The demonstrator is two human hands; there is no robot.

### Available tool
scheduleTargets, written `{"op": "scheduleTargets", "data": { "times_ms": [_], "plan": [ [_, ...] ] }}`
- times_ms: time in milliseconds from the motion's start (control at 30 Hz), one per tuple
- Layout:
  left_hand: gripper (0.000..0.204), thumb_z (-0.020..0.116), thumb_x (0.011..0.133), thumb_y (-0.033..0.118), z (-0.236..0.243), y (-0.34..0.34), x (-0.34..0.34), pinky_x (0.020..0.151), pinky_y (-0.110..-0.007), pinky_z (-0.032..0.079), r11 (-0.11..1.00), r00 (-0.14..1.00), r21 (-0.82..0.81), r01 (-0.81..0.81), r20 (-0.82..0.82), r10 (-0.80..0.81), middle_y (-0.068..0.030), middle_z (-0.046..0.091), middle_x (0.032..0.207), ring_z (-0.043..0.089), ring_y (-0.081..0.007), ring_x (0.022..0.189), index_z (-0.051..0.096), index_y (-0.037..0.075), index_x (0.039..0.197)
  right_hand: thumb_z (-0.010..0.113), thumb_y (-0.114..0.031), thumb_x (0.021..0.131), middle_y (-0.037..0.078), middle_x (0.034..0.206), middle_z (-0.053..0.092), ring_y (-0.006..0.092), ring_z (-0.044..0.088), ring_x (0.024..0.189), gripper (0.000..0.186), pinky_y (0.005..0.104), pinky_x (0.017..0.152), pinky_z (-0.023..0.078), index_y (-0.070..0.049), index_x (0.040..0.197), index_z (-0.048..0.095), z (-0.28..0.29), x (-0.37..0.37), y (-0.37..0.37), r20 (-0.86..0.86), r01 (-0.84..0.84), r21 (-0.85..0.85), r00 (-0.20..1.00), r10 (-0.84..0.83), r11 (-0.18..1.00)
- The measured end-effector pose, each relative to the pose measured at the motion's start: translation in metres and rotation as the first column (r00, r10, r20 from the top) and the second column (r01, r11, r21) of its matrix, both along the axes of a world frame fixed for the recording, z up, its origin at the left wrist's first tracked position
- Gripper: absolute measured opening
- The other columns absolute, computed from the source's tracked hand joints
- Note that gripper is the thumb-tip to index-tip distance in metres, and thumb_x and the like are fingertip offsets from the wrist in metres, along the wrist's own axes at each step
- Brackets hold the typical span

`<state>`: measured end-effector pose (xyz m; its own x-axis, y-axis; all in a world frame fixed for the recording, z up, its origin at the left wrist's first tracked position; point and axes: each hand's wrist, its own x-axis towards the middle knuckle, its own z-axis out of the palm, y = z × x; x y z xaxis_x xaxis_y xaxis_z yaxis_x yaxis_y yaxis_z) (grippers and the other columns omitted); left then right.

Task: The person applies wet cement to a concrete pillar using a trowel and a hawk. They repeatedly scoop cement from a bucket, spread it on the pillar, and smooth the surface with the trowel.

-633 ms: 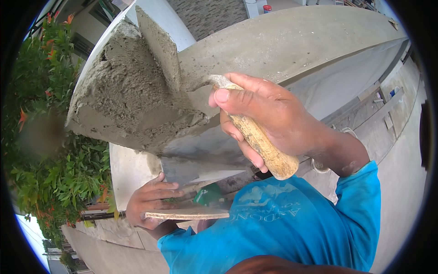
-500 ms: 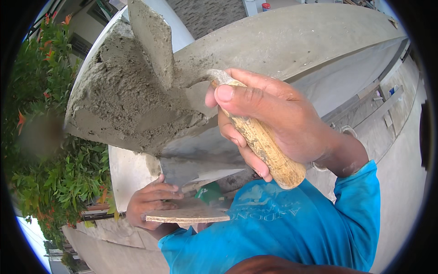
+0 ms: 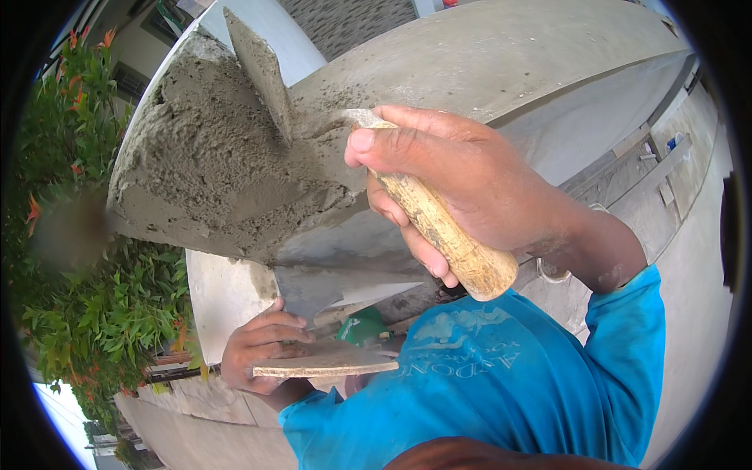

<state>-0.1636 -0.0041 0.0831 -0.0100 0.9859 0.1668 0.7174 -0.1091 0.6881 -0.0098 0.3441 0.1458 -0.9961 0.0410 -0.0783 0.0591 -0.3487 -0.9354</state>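
My right hand [image 3: 446, 180] is wrapped round the wooden handle of a trowel [image 3: 260, 74], thumb lying along the neck. The trowel's grey, mortar-coated blade stands tilted, its lower end against a thick layer of wet mortar [image 3: 207, 157]. That mortar covers the left end of a curved concrete ledge [image 3: 462, 59], its surface rough in places and smoothed in others. Lower down, my left hand [image 3: 266, 345] grips the left end of a thin, flat board [image 3: 329, 364], held about level in front of my blue shirt. The board's underside is hidden.
A leafy bush [image 3: 102, 290] with reddish tips crowds the left side. Behind the ledge rises a pale, smooth column [image 3: 301, 51]. A green object [image 3: 362, 325] lies below, partly hidden by the board. Planks and debris [image 3: 654, 176] lie on the ground at right.
The trowel blade has turned more edge-on and its upper end has dipped slightly. My right hand has shifted a little left and up. My left hand and the board have barely moved.
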Motion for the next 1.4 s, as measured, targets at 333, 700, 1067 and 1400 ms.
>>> {"op": "scheduleTargets", "data": {
  "times_ms": [333, 700, 1067, 1400],
  "plan": [
    [0.04, 0.058, 0.074, 0.026, 0.002, 0.0, 0.004, 0.12, -0.06, 0.027, 1.0, 0.999, 0.002, -0.018, -0.035, 0.018, -0.0201, 0.072, 0.109, 0.064, -0.0403, 0.113, 0.076, -0.004, 0.094, 0.055, -0.037, 0.104, 0.009, 0.076, 0.055, 0.0151, 0.055, 0.04, 0.043, 0.0277, 0.032, 0.043, 0.004, 0.116, 0.055, 0.01, 0.002, 0.003, -0.086, 0.035, 0.026, 0.996, -0.032, 0.999],
    [0.042, 0.056, 0.08, 0.03, 0.003, 0.001, 0.004, 0.119, -0.06, 0.026, 1.0, 1.0, -0.004, -0.017, -0.009, 0.017, -0.0194, 0.072, 0.107, 0.064, -0.0398, 0.113, 0.076, -0.003, 0.094, 0.052, -0.036, 0.106, 0.007, 0.075, 0.054, 0.0155, 0.056, 0.039, 0.04, 0.0281, 0.031, 0.047, 0.002, 0.119, 0.054, 0.01, 0.001, 0.01, -0.126, 0.004, -0.091, 0.992, -0.015, 0.996],
    [0.04, 0.056, 0.08, 0.028, -0.005, 0.002, 0.002, 0.12, -0.059, 0.023, 0.996, 1.0, 0.084, 0.008, 0.004, -0.008, -0.0193, 0.072, 0.107, 0.063, -0.0398, 0.112, 0.075, -0.003, 0.094, 0.053, -0.037, 0.106, 0.009, 0.077, 0.055, 0.0168, 0.057, 0.041, 0.04, 0.0281, 0.033, 0.047, 0.001, 0.119, 0.052, -0.007, 0.008, -0.004, -0.001, 0.027, -0.056, 1.0, -0.027, 0.998],
    [0.038, 0.057, 0.08, 0.026, -0.008, 0.001, 0.0, 0.123, -0.056, 0.019, 0.995, 1.0, 0.092, 0.029, -0.002, -0.029, -0.0199, 0.072, 0.103, 0.063, -0.0391, 0.11, 0.075, -0.004, 0.095, 0.052, -0.041, 0.104, 0.01, 0.075, 0.057, 0.0187, 0.059, 0.044, 0.041, 0.0338, 0.039, 0.048, 0.0, 0.104, 0.051, -0.006, 0.014, -0.003, 0.079, -0.012, -0.009, 0.997, 0.013, 1.0]
  ]
}}
